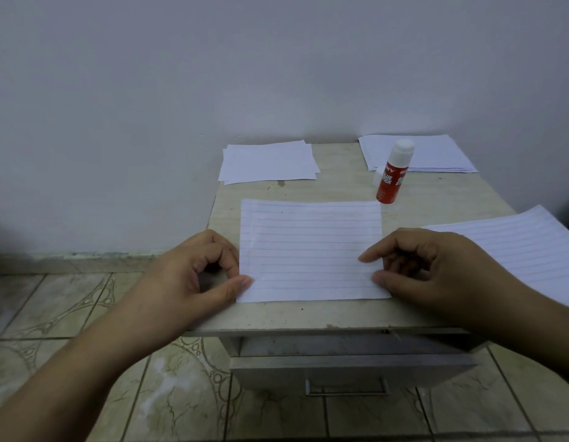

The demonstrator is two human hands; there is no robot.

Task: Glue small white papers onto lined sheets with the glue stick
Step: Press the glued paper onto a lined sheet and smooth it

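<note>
- Left hand [200, 269]: fingers curled, thumb tip laid on the near-left corner of the white ruled paper sheet [310, 250] lying in the middle of the tabletop; whether the curled fingers reach under the edge cannot be told.
- Right hand [436, 266]: fingers loosely bent, index and thumb tips resting on the sheet's right edge near its front corner, pressing or lightly pinching; which of the two is not clear.
- Ruled sheet: flat, long axis running left to right, between both hands, square to the front edge of the pale worn wooden table [340, 314].
- Red-bodied glue stick with white top [393, 173]: standing upright beyond the sheet's far-right corner, just beside it. A small white piece, probably its cap, lies by its left side.
- Key relation: the glue stick lies ahead of the right hand, well nearer to it than to the left; judged the right hand's reach.
- Stack of small plain white papers [269, 162]: far-left on the table, against the wall, ahead of the left hand.
- Pile of ruled sheets [433, 154]: far-right corner, behind the glue stick.
- Further ruled sheet [525, 250]: right edge of the table, partly under the right wrist.
- Judgement: base sheet placed; gluing not yet begun.
</note>
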